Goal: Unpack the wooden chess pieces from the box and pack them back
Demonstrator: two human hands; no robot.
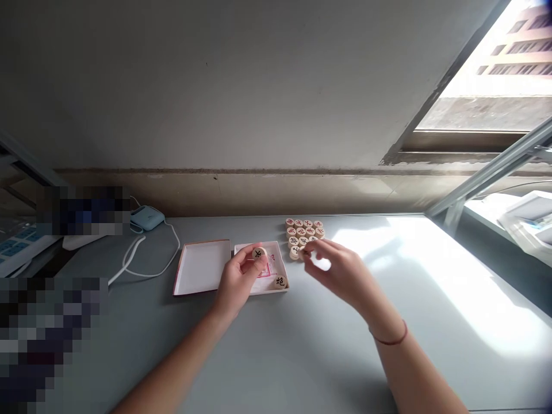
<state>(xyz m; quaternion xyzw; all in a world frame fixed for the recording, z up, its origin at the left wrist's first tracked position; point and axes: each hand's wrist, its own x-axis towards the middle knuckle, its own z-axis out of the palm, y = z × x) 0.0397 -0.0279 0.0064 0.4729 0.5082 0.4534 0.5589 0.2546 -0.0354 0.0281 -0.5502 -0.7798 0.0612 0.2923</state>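
My left hand is closed, pinching a round wooden xiangqi piece with a black character over a shallow open box. Another black-marked xiangqi piece lies in the box's near right corner, beside a paper with red print. To the right of the box, several xiangqi pieces stand in close rows and look stacked, red characters at the back and black ones in front. My right hand has its thumb and finger pinched on a piece at the near right end of these rows, partly hidden by the fingertips.
The box's lid lies upturned to the left of the box. Farther left are a white cable and a light blue device near the wall. Bright sunlight falls across the right of the grey table; a wall runs behind it.
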